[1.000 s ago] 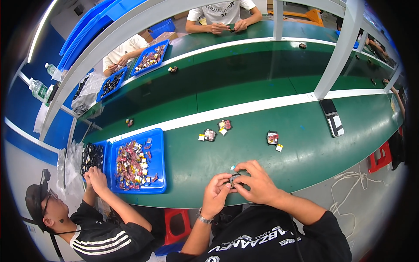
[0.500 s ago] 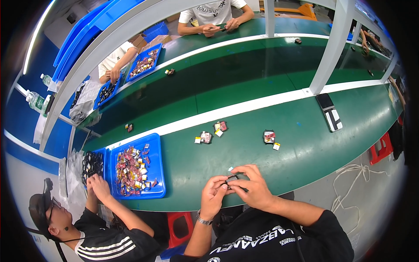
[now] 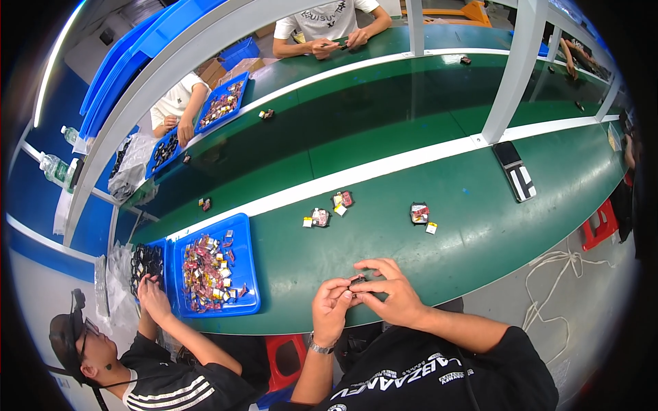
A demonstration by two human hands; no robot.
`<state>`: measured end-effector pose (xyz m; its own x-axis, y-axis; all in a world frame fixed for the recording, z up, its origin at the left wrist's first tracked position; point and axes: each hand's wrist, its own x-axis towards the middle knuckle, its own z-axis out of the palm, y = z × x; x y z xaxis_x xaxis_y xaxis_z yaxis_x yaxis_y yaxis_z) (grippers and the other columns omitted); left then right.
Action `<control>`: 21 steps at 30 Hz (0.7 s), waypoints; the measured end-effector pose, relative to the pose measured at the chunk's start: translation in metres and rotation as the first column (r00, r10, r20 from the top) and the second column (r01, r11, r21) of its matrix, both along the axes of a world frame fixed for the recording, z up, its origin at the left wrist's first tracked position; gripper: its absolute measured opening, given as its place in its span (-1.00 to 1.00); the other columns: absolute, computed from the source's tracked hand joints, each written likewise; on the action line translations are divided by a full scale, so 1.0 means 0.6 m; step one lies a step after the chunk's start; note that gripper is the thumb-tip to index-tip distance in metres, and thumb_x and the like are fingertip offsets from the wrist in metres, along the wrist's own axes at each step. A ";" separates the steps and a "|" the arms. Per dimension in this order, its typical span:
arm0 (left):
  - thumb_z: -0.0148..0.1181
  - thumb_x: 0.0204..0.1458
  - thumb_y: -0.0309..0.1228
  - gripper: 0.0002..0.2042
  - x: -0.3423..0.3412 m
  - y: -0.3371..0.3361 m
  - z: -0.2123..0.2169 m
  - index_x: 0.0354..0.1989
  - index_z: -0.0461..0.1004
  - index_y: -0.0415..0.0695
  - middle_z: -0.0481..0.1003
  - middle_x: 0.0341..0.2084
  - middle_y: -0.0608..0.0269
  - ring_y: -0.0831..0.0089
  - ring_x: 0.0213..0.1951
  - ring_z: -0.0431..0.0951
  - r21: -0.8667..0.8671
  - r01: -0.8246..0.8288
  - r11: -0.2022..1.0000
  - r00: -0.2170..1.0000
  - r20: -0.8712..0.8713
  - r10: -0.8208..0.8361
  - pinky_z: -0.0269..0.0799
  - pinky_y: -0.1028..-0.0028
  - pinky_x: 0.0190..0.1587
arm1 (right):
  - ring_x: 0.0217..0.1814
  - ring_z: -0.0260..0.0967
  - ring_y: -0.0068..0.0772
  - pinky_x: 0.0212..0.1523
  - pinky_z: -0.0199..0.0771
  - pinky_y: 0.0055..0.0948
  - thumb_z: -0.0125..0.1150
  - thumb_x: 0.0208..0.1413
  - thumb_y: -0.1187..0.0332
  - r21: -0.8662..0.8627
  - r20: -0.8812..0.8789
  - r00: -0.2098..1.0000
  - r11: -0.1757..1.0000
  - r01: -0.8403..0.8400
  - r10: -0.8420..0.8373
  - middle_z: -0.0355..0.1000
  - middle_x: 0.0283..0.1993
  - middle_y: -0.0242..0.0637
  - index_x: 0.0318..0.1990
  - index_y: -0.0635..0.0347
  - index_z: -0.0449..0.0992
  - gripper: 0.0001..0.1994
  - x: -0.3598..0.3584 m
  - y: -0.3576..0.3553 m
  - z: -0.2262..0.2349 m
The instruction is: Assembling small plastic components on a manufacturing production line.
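The left hand [image 3: 332, 308] and the right hand [image 3: 387, 296] are meeting at the near edge of the green worktop [image 3: 480, 205], both pinching a small dark part [image 3: 358, 281] between their fingertips. Beyond the hands, three small assembled pieces [image 3: 320, 218] are lying apart. A blue tray [image 3: 248, 274] is sitting left of the left hand.

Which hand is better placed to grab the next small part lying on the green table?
Right, probably. The right hand sits nearer the red-and-black part on the green table. The left hand also pinches the small dark piece, but lies farther away.
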<state>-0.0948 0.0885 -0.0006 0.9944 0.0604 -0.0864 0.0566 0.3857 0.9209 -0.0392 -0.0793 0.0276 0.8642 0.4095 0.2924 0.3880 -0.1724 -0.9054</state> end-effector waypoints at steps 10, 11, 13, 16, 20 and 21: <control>0.01 0.23 -0.61 -0.79 -0.005 0.003 -0.012 0.02 0.28 -0.28 0.43 0.09 -0.21 0.23 -0.01 0.57 -0.071 -0.045 0.996 0.998 0.045 0.048 0.60 0.33 0.00 | 0.24 0.23 -0.04 0.17 0.34 -0.16 0.33 -0.04 0.50 -0.052 0.239 0.970 0.998 -0.025 0.037 0.38 0.16 -0.20 -0.24 0.14 0.64 -0.83 0.004 0.004 0.014; -0.02 0.25 -0.62 -0.79 -0.005 0.004 -0.012 0.03 0.28 -0.31 0.41 0.11 -0.20 0.23 0.02 0.56 -0.087 -0.035 0.996 0.997 0.068 0.041 0.59 0.30 0.04 | 0.24 0.23 -0.04 0.17 0.34 -0.16 0.33 -0.04 0.50 -0.051 0.239 0.970 0.998 -0.023 0.035 0.38 0.16 -0.20 -0.24 0.14 0.64 -0.83 0.004 0.005 0.013; -0.01 0.25 -0.62 -0.79 -0.005 0.004 -0.010 0.03 0.28 -0.31 0.41 0.11 -0.20 0.22 0.03 0.55 -0.085 -0.038 0.996 0.997 0.061 0.044 0.58 0.30 0.04 | 0.24 0.23 -0.03 0.18 0.33 -0.16 0.33 -0.05 0.50 -0.029 0.190 0.982 1.000 -0.006 0.011 0.39 0.15 -0.20 -0.24 0.14 0.64 -0.83 0.006 0.004 0.006; -0.01 0.25 -0.61 -0.79 -0.004 0.001 -0.005 0.03 0.28 -0.31 0.41 0.11 -0.20 0.21 0.03 0.55 -0.076 -0.050 0.996 0.998 0.040 0.053 0.58 0.29 0.05 | 0.23 0.25 -0.01 0.18 0.34 -0.15 0.38 -0.13 0.53 -0.030 0.186 0.983 0.999 0.009 -0.003 0.40 0.14 -0.21 -0.24 0.11 0.65 -0.77 0.007 0.006 0.002; -0.02 0.25 -0.61 -0.80 -0.003 -0.002 -0.003 0.02 0.28 -0.32 0.42 0.11 -0.19 0.21 0.04 0.54 -0.066 -0.062 0.996 0.997 0.032 0.064 0.58 0.28 0.05 | 0.24 0.23 -0.03 0.18 0.33 -0.16 0.32 -0.06 0.51 -0.038 0.178 0.984 0.999 -0.006 0.013 0.39 0.13 -0.21 -0.24 0.14 0.64 -0.82 0.010 0.006 0.004; -0.02 0.25 -0.61 -0.80 -0.004 -0.004 -0.002 0.02 0.28 -0.32 0.42 0.11 -0.19 0.21 0.04 0.54 -0.066 -0.063 0.996 0.997 0.032 0.065 0.58 0.28 0.05 | 0.25 0.23 -0.02 0.19 0.33 -0.16 0.31 -0.06 0.52 -0.032 0.168 0.985 0.999 -0.024 0.029 0.39 0.13 -0.20 -0.24 0.15 0.64 -0.82 0.011 0.006 0.004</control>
